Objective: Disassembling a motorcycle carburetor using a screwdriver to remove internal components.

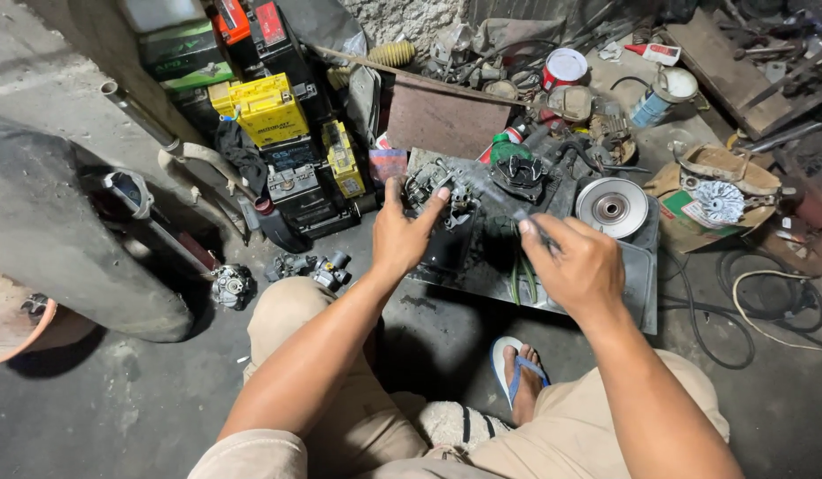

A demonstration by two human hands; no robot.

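Carburettor held over a greasy metal tray on a workshop floor.

The left hand (400, 235) closed its grip on a small grimy carburettor (433, 191), thumb and fingers clamped round the body above the tray (641, 284). It looked a stiff, fairly heavy casting, oily (likely slippery), best taken by its solid body. The right hand (581, 262), wrist bent, pinched a thin dark tool (528, 222) angled toward it; a silver pulley disc (611, 208) lay nearby.

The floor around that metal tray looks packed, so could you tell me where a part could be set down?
Bare floor lies near the knees, between the tray and the sandal. Crowded: batteries at left, parts behind the tray, cables at right.
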